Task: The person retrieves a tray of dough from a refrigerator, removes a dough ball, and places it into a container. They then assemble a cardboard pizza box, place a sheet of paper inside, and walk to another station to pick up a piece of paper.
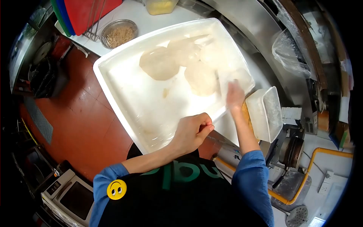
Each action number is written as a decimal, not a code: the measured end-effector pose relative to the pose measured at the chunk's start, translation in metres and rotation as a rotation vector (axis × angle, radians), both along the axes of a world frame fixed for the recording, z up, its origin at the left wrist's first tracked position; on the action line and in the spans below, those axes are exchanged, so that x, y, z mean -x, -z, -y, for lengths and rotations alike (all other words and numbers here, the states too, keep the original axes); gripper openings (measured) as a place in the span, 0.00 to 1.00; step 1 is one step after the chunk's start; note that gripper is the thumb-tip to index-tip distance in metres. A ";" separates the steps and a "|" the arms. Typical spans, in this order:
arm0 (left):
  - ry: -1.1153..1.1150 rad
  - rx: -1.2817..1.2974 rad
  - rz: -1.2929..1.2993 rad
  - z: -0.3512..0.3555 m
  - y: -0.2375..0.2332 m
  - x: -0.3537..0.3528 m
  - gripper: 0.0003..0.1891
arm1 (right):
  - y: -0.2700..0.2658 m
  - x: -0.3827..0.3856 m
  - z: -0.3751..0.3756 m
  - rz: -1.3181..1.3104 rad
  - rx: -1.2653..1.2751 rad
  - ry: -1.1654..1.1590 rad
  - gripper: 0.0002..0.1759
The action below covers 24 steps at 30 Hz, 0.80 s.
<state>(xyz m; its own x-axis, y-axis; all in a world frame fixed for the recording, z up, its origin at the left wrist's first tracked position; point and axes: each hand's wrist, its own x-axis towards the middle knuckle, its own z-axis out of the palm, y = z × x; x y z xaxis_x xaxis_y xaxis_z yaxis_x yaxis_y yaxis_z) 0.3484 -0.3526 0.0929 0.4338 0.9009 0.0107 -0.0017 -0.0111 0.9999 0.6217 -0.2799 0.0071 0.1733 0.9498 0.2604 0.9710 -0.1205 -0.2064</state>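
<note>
A large white tray (124,109) lies in front of me, its surface shiny as if lined with clear film. Several thin, pale rounds of dough (160,64) rest in its far part, some overlapping. My left hand (193,130) is closed in a pinch over the tray's near edge, thumb against the curled fingers; what it holds, if anything, I cannot make out. At the tray's right corner, my right hand (235,94) is smeared by motion, its fingers beside a whitish, blurred round (239,78).
Right of the tray stands a clear plastic tub (270,113). A metal bowl of brown crumbly food (120,34) and coloured cutting boards (89,13) sit at the far left. A yellow pipe (314,166) runs along the right, near a skimmer (297,216).
</note>
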 end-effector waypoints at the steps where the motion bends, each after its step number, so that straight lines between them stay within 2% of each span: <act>1: 0.006 0.033 0.018 0.000 0.000 -0.001 0.06 | 0.000 -0.004 -0.003 0.002 0.009 -0.001 0.19; 6: 0.023 0.075 0.031 -0.001 0.009 -0.005 0.05 | 0.002 -0.004 -0.015 -0.088 -0.029 0.092 0.20; 10: 0.012 0.074 0.022 0.001 0.015 -0.006 0.05 | 0.003 -0.003 -0.011 0.005 -0.063 0.093 0.18; 15: 0.006 0.070 0.006 0.001 0.020 -0.007 0.05 | -0.010 0.009 -0.015 0.062 0.141 0.169 0.18; 24: -0.016 0.136 0.022 0.009 0.036 -0.016 0.05 | -0.004 0.008 -0.020 0.091 0.153 0.139 0.17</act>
<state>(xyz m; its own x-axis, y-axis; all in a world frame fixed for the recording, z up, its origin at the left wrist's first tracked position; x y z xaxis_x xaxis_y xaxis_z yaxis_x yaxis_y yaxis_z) 0.3646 -0.3619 0.0572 0.4202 0.9016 -0.1027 -0.0242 0.1243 0.9920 0.6138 -0.2596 0.0109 0.2875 0.9481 0.1360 0.9567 -0.2776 -0.0873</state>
